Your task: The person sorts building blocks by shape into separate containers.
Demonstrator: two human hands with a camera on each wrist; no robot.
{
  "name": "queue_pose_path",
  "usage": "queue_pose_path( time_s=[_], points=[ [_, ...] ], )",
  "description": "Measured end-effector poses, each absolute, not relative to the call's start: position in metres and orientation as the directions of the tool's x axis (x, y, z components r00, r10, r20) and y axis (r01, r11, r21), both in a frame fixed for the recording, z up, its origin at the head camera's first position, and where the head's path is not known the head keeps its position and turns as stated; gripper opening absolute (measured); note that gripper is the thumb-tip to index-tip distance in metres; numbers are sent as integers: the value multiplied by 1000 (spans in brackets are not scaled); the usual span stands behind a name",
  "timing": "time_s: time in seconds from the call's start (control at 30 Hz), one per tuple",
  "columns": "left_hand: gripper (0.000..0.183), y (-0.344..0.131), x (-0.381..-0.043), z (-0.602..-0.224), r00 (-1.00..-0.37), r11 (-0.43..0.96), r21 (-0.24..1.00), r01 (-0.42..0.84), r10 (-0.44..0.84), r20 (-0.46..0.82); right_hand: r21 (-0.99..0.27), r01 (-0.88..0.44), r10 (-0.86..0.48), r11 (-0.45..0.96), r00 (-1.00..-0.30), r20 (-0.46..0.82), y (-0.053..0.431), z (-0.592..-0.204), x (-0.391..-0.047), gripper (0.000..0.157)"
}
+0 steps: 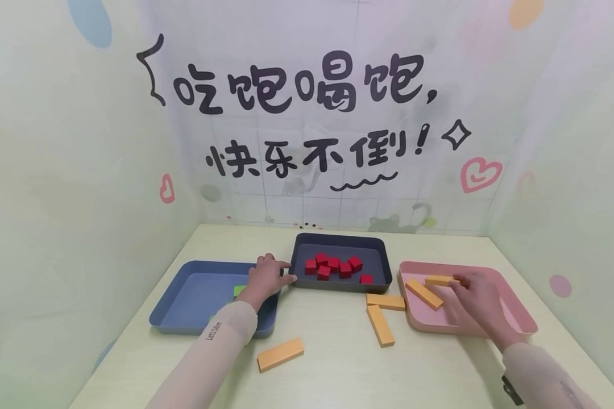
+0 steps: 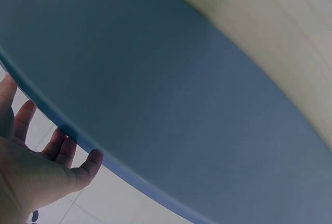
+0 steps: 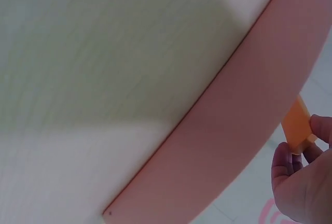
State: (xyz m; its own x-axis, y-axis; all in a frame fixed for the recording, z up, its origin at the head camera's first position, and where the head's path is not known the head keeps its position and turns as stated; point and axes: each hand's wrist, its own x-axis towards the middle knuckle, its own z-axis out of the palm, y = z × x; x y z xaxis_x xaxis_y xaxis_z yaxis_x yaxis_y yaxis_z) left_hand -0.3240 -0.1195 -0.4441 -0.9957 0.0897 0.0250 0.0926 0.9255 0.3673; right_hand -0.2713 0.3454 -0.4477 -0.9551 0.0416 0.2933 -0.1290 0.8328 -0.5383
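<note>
My right hand (image 1: 477, 295) pinches a yellow wooden block (image 1: 439, 280) over the pink tray (image 1: 514, 304); in the right wrist view the block (image 3: 298, 125) shows between thumb and fingers, behind the tray's wall. Another yellow block (image 1: 423, 294) slants inside that tray at its left. My left hand (image 1: 266, 278) reaches over the right end of the blue tray (image 1: 184, 295), its thumb and fingers spread loosely at the left edge of the dark grey tray (image 1: 348, 243). Several red cubes (image 1: 324, 273) lie in the dark tray. Green pieces (image 1: 240, 291) in the blue tray are partly hidden by my left arm.
Two yellow blocks, one sideways (image 1: 385, 302) and one slanting (image 1: 381, 326), lie on the table between the dark and pink trays. A third yellow block (image 1: 281, 355) lies nearer the front, right of my left sleeve. Printed wall sheets enclose the table (image 1: 332, 363) at back and sides.
</note>
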Motion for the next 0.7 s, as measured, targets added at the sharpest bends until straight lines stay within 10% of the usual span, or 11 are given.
queue_pose_path(
  time_s=[0.3,0.7],
  points=[
    [47,-120,-323,-444,-995,924,371,94,91,25,-508,-27,3,861,-998,57,346,-459,-280,44],
    [47,-121,-326,-446,-996,928,361,94,91,26,-485,-163,-81,859,-979,186,319,-458,-277,41]
  ],
)
